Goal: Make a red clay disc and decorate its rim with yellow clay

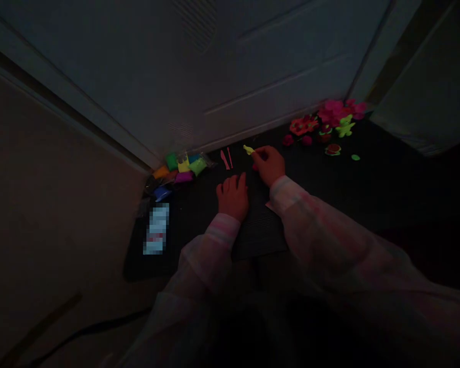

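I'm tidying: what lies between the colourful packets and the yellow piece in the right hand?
The head view shows two slim pink tools side by side on the tabletop.

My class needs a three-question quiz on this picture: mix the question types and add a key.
1. Which of the person's hands holds the small yellow piece?
2. True or false: in the picture, the pink tools lie between the colourful packets and the small yellow piece.
3. The toy bear is: (a) blue, (b) yellow-green, (c) black.

Key: 1. The right hand. 2. True. 3. b.
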Demonstrator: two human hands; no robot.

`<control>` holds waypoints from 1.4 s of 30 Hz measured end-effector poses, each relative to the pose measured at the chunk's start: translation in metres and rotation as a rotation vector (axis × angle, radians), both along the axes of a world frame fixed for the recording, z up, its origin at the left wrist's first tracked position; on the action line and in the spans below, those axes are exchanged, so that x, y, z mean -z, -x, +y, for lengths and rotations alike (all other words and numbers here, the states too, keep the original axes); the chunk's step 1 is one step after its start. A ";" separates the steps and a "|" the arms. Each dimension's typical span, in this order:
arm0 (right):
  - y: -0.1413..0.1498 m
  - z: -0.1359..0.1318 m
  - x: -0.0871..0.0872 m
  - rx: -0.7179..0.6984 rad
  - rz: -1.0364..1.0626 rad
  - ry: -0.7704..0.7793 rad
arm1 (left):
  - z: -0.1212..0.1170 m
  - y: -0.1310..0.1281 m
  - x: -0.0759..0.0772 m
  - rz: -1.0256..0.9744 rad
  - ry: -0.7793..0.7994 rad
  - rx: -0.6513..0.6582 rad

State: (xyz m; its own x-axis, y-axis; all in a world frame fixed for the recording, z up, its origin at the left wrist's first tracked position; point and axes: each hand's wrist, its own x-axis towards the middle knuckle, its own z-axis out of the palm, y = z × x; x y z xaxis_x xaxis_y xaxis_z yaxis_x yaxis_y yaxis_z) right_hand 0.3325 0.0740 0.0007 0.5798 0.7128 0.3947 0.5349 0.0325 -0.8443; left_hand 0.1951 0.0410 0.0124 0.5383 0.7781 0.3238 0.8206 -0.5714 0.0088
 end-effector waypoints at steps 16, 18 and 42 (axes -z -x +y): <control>0.003 -0.002 -0.002 -0.008 0.068 -0.012 | 0.045 0.024 0.000 -0.599 0.285 -0.198; 0.002 -0.001 0.000 -0.005 0.069 -0.005 | 0.037 0.022 0.002 -0.407 0.208 -0.184; 0.001 0.004 0.010 -0.047 0.146 -0.033 | -0.006 0.019 0.004 -0.036 -0.036 0.074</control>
State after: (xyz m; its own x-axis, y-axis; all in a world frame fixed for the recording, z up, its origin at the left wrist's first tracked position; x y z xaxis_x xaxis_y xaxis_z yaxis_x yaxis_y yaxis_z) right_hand 0.3318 0.0778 -0.0094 0.5992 0.7282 0.3328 0.4041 0.0837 -0.9109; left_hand 0.1760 0.0355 0.0082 0.5812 0.7241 0.3714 0.7758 -0.6308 0.0160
